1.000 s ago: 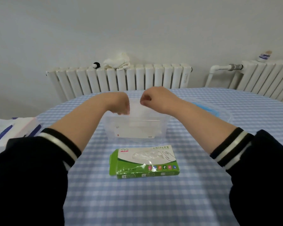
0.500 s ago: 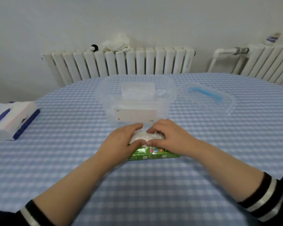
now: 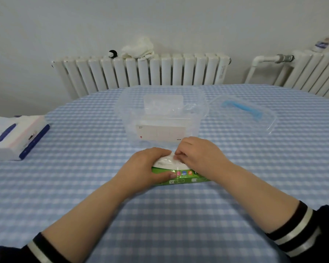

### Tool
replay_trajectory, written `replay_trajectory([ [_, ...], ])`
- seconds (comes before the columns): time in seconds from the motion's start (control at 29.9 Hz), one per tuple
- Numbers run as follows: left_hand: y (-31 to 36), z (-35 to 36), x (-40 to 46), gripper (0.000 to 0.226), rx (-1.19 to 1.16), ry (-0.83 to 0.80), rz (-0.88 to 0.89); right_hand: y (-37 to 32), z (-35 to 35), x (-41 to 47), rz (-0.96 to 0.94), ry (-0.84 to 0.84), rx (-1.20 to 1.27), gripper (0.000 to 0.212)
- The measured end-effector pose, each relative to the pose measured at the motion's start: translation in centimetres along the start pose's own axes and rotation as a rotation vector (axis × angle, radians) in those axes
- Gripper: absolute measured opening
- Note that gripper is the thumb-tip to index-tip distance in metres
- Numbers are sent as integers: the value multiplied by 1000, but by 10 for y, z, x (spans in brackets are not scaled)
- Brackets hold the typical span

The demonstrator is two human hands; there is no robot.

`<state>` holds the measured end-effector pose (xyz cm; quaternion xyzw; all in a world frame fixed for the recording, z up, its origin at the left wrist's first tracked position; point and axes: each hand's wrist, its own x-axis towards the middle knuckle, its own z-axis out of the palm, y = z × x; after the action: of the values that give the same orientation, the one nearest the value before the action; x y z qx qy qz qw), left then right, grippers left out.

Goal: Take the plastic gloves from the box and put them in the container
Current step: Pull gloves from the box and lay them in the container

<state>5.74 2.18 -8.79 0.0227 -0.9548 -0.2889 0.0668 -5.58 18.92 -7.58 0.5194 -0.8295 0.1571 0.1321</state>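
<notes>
The left hand (image 3: 146, 168) is steadying the box (image 3: 180, 176); the right hand (image 3: 199, 155) is pinching a glove (image 3: 169, 160), which must next be lifted into the container (image 3: 160, 111).

Single head-worn wide-angle view, looking forward and down across checked table (image 3: 84, 186) toward radiator (image 3: 141, 73) on far wall; forearms close in foreground.

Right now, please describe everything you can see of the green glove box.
The green glove box is a flat carton with a white top panel and small coloured icons along its front side. It lies on the checked tablecloth, just in front of the clear container. The left hand holds its left end, thumb on the front. The right hand pinches thin clear plastic at the top opening.
</notes>
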Motion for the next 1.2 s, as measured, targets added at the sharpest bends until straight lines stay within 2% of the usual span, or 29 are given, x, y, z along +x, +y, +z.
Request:
replay_trajectory([
  [0.1,0,0,1,65,-17,-16,28,1,5,-4,-82,150,-34,31],
  [0.17,1,-1,1,65,-24,-16,51,-2,4,-3,-105,184,-32,32],
  [0.27,3,-1,1,51,-29,-19,55,-9,1,-4,-94,196,22,28],
  [0.4,2,0,1,49,13,-6,60,-21,-8,-4,40,97,172,25],
  [0.5,3,0,1,46,17,-8,54,-23,-16,-2,228,-44,435,17],
  [0.57,3,0,1,45,14,0,52,-20,-18,-1,308,-152,435,37],
  [0.63,4,-1,1,44,5,2,41,-18,-13,-1,278,-193,286,41],
  [0.7,4,0,1,46,-6,2,43,-19,-7,-1,200,-96,216,29],
  [0.77,4,1,1,46,11,10,69,-19,-5,-2,174,-11,248,27],
  [0.87,4,0,2,38,45,14,77,-24,-13,-1,209,19,362,23],
  [1.07,4,-2,2,57,55,12,72,-15,-33,-6,276,142,585,13],
  [1.2,7,-6,3,50,80,-28,89,-18,-55,-2,285,248,745,16],
])
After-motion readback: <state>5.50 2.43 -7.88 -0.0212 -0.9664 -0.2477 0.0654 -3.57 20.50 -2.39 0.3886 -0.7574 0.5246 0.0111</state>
